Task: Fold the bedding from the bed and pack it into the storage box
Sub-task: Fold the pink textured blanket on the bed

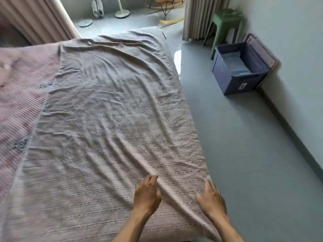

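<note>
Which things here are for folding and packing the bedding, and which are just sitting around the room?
For the job:
- wrinkled grey woven blanket spread on the bed
- pink ribbed cover beneath it
- open dark blue fabric storage box by the wall
- left hand and right hand, resting on the blanket

Just lying about:
- green plastic stool
- pair of white shoes
- beige pleated curtain
</note>
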